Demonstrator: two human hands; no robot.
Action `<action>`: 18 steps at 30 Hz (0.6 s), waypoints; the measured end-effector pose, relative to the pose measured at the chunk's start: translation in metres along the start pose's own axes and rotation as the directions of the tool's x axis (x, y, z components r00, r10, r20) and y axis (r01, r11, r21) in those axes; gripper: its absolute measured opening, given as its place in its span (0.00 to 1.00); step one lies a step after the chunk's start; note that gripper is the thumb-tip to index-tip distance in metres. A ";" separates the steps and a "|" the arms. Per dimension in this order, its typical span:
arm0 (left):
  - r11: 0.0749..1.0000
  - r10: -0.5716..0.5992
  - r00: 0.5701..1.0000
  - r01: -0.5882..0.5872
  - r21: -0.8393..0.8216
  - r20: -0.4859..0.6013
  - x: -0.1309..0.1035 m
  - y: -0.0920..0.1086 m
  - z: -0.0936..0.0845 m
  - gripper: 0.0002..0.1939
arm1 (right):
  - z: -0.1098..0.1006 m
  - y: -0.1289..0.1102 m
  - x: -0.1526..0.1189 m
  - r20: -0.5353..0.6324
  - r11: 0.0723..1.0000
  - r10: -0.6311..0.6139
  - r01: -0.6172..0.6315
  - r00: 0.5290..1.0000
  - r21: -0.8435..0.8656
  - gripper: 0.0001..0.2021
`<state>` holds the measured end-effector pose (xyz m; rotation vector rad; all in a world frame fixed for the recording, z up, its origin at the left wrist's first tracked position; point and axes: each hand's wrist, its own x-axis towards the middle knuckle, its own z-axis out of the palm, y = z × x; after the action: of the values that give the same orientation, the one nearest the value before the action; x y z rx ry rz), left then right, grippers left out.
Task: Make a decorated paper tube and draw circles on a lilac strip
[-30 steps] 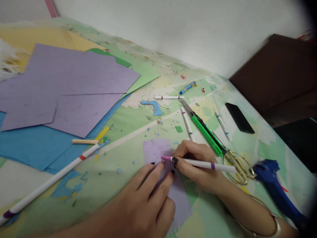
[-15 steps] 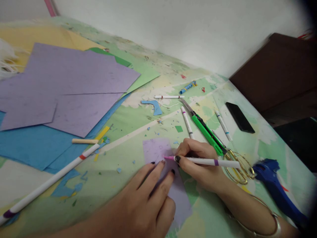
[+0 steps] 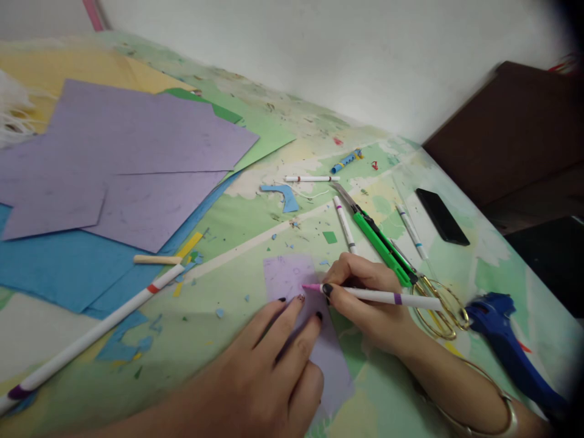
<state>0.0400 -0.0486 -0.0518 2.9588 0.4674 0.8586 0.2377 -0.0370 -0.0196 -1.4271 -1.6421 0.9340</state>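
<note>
A narrow strip of purple paper (image 3: 335, 371) lies on the patterned tablecloth, with faint marks near its far end. My left hand (image 3: 278, 359) rests flat on the strip, fingers spread and their tips on the paper. In my right hand (image 3: 371, 304) is a white marker (image 3: 378, 296) with a purple band, held in a writing grip. Its pink-purple tip meets the paper just beyond my left fingertips. Close by my right hand lie a green utility knife (image 3: 381, 246) with its blade out and gold-handled scissors (image 3: 440, 307).
Purple sheets (image 3: 146, 134) overlap blue paper (image 3: 41, 261) at the left. A long white stick (image 3: 95, 334) lies in front of them. On the right are a blue glue gun (image 3: 511, 353) and a black phone (image 3: 441, 216). More markers (image 3: 345, 224) and paper scraps lie about.
The marker's tip has shifted very slightly on the paper. My left hand keeps its place on the strip.
</note>
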 end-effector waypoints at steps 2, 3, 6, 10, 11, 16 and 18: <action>1.000 -0.007 1.000 0.007 -0.010 0.010 0.001 -0.001 0.000 0.07 | 0.000 0.000 0.000 0.006 1.000 -0.005 0.005 1.000 -0.001 0.08; 1.000 -0.016 1.000 0.016 -0.015 0.016 0.002 -0.001 0.001 0.08 | 0.000 0.000 0.000 0.009 1.000 -0.009 0.009 1.000 -0.002 0.08; 1.000 -0.017 1.000 0.017 -0.005 0.003 0.002 -0.001 0.001 0.08 | 0.000 0.000 -0.001 0.026 1.000 -0.015 0.015 1.000 -0.001 0.07; 1.000 0.009 1.000 -0.009 0.001 0.003 -0.001 0.000 0.003 0.08 | 0.000 -0.002 -0.001 0.044 1.000 -0.003 0.002 0.999 0.004 0.07; 1.000 0.013 1.000 -0.013 0.003 0.000 -0.002 0.000 0.003 0.08 | 0.000 -0.003 -0.001 0.047 1.000 0.000 0.000 0.999 0.006 0.07; 1.000 -0.016 1.000 0.016 0.015 -0.006 0.001 -0.002 0.003 0.08 | -0.002 -0.003 0.000 0.071 1.000 0.004 -0.004 0.997 0.002 0.07; 1.000 0.001 1.000 0.000 0.016 -0.020 0.003 -0.003 0.003 0.08 | -0.002 -0.003 0.001 0.071 1.000 -0.003 0.003 0.997 -0.004 0.07</action>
<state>0.0429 -0.0448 -0.0533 2.9679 0.4767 0.8900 0.2379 -0.0366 -0.0158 -1.4079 -1.6981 0.9905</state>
